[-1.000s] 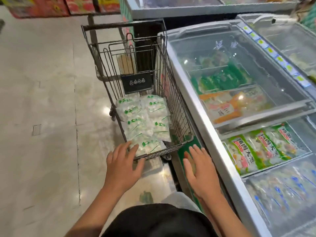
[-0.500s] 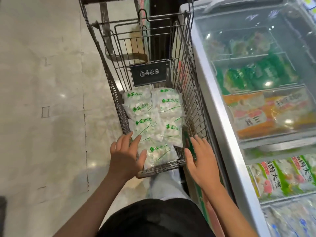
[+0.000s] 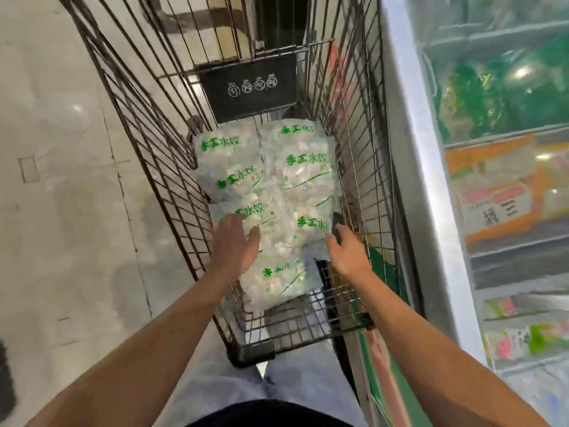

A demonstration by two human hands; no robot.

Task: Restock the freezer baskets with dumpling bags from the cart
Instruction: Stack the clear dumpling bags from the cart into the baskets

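Wire cart (image 3: 354,167) sides now flank both arms, since the left hand (image 3: 235,248) and right hand (image 3: 346,252) (fingers spread, gripping nothing) have dropped from its near rim onto the dumpling bags (image 3: 277,211) just beneath them, so the first pickup looks imminent.

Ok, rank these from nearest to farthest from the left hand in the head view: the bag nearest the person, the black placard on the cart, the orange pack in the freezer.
From the left hand:
1. Bag, just right of the hand, at the cart's near end.
2. Placard, ahead on the cart's far wall.
3. Orange pack, far right, under the freezer glass.
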